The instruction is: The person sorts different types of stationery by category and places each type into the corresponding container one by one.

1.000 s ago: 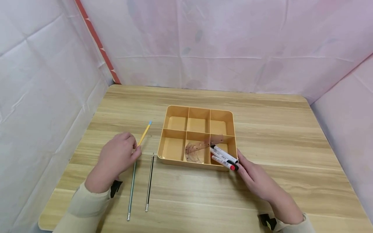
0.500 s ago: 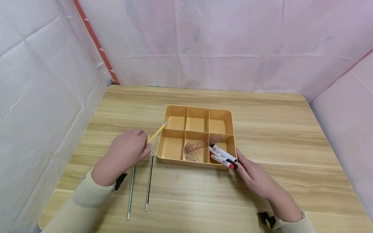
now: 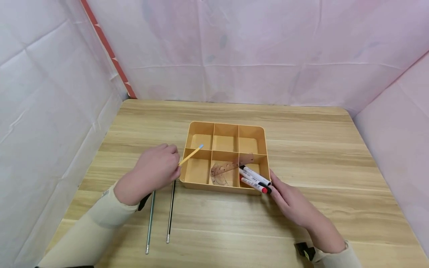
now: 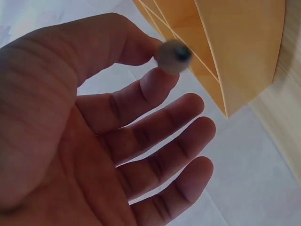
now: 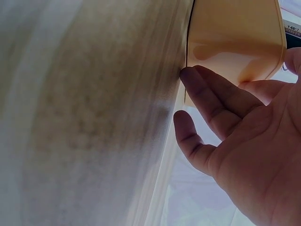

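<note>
My left hand pinches a yellow pencil between thumb and index finger. Its blue eraser end reaches over the left compartments of the orange tray. In the left wrist view the pencil shows end-on, and the other fingers are spread loosely. My right hand rests at the tray's front right corner. Seen from the right wrist, its fairly straight fingers lie against the tray wall. Several white markers lean over that corner from the front right compartment.
A clear protractor lies in the front middle compartment. A pinkish see-through ruler crosses the divider to its right. Left of the tray, a green pencil and a black pencil lie on the wooden table.
My left hand has lifted the yellow pencil from the table and moved right, bringing its eraser end over the tray. My right hand stays at the tray's corner.
</note>
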Available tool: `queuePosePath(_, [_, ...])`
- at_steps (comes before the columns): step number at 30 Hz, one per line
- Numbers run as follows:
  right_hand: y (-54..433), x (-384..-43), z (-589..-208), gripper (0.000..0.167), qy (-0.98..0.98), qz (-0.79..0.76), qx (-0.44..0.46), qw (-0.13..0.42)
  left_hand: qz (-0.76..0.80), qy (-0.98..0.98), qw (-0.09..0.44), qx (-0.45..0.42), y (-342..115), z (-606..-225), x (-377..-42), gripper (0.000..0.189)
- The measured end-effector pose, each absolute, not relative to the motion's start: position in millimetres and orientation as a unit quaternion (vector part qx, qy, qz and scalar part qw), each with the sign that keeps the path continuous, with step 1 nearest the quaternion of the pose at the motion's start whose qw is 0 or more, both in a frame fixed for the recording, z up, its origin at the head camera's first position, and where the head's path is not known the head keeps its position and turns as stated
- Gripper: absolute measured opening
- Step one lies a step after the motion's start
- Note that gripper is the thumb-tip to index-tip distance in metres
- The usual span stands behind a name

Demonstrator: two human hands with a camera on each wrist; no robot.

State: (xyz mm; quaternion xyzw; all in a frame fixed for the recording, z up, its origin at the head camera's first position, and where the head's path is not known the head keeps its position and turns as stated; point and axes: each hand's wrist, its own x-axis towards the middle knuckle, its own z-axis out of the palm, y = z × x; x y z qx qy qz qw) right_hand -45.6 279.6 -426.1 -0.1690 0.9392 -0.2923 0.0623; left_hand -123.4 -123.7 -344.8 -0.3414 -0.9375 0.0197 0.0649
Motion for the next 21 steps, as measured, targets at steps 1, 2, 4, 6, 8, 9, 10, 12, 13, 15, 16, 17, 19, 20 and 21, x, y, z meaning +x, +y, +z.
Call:
queuePosePath(1, [280, -46, -426, 0.058, 0.939, -0.293, -0.170, 0.061, 0.018, -0.937, 0.063, -0.344, -123, -345, -124, 0.015])
queuePosePath(2, [279, -46, -426, 0.058, 0.939, -0.292, -0.171, 0.061, 0.017, -0.936, 0.061, -0.346, -123, -345, -126, 0.015])
queuePosePath(4, [279, -46, -426, 0.058, 0.939, -0.292, -0.172, 0.061, 0.014, -0.934, 0.056, -0.352, -123, -345, -128, 0.015])
queuePosePath(6, [279, -46, -425, 0.058, 0.939, -0.291, -0.173, 0.060, 0.014, -0.933, 0.052, -0.356, -122, -344, -130, 0.015])
queuePosePath(8, [279, -45, -425, 0.058, 0.939, -0.291, -0.172, 0.060, 0.014, -0.930, 0.050, -0.364, -121, -343, -132, 0.016])
queuePosePath(9, [279, -45, -425, 0.058, 0.939, -0.290, -0.171, 0.060, 0.014, -0.929, 0.049, -0.368, -120, -343, -133, 0.016])
queuePosePath(10, [279, -45, -425, 0.058, 0.940, -0.290, -0.170, 0.061, 0.014, -0.927, 0.050, -0.373, -119, -342, -134, 0.016])
queuePosePath(12, [280, -45, -425, 0.058, 0.940, -0.291, -0.169, 0.061, 0.016, -0.923, 0.050, -0.380, -116, -341, -136, 0.017])
queuePosePath(13, [280, -45, -425, 0.058, 0.940, -0.291, -0.168, 0.061, 0.018, -0.922, 0.049, -0.384, -115, -340, -137, 0.018])
queuePosePath(15, [280, -45, -425, 0.058, 0.940, -0.291, -0.167, 0.062, 0.024, -0.920, 0.043, -0.388, -112, -339, -138, 0.019])
queuePosePath(16, [280, -45, -425, 0.058, 0.940, -0.291, -0.166, 0.063, 0.027, -0.920, 0.039, -0.389, -110, -338, -139, 0.021])
queuePosePath(17, [280, -45, -426, 0.058, 0.940, -0.291, -0.166, 0.062, 0.030, -0.920, 0.032, -0.389, -108, -337, -140, 0.022])
queuePosePath(19, [280, -44, -426, 0.058, 0.941, -0.288, -0.167, 0.062, 0.035, -0.921, 0.016, -0.387, -106, -337, -141, 0.023])
queuePosePath(20, [280, -44, -426, 0.058, 0.941, -0.287, -0.167, 0.061, 0.035, -0.922, 0.009, -0.386, -104, -337, -142, 0.024])
queuePosePath(21, [280, -44, -426, 0.058, 0.941, -0.287, -0.167, 0.060, 0.036, -0.922, 0.004, -0.386, -103, -338, -143, 0.025])
